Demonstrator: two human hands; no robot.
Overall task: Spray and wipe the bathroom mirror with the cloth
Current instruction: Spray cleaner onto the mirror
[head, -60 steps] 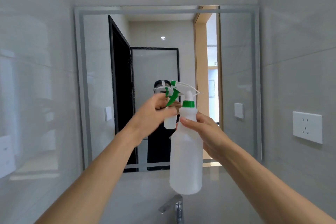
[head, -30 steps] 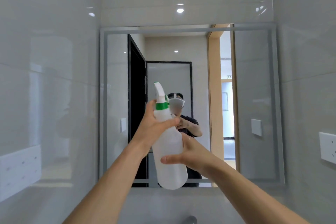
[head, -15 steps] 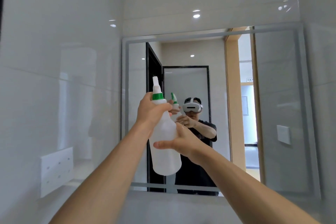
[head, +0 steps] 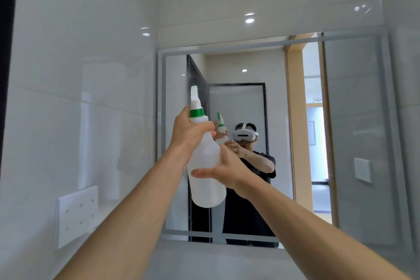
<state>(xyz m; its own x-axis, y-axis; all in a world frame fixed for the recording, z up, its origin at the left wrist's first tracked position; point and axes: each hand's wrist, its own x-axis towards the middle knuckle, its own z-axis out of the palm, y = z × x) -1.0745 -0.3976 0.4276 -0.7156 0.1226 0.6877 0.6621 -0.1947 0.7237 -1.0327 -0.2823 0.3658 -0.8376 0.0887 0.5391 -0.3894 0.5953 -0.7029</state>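
A white spray bottle (head: 205, 179) with a green collar is held up in front of the wall mirror (head: 354, 120), nozzle aimed at its upper left part. My left hand (head: 188, 134) grips the bottle's neck at the trigger. My right hand (head: 225, 169) wraps the bottle's body from the right. A faint mist hangs above the nozzle. Fine droplets speckle the glass near the reflected dark door. No cloth is in view.
Glossy white tiled walls close in on both sides. A white switch panel (head: 77, 215) sits on the left wall. The mirror reflects a person with a headset, a dark door and a lit doorway. A grey ledge (head: 216, 259) runs under the mirror.
The view has swung left, so the mirror sits further right. Both hands carried the bottle up and left, the nozzle turned toward the glass, and mist now shows above it.
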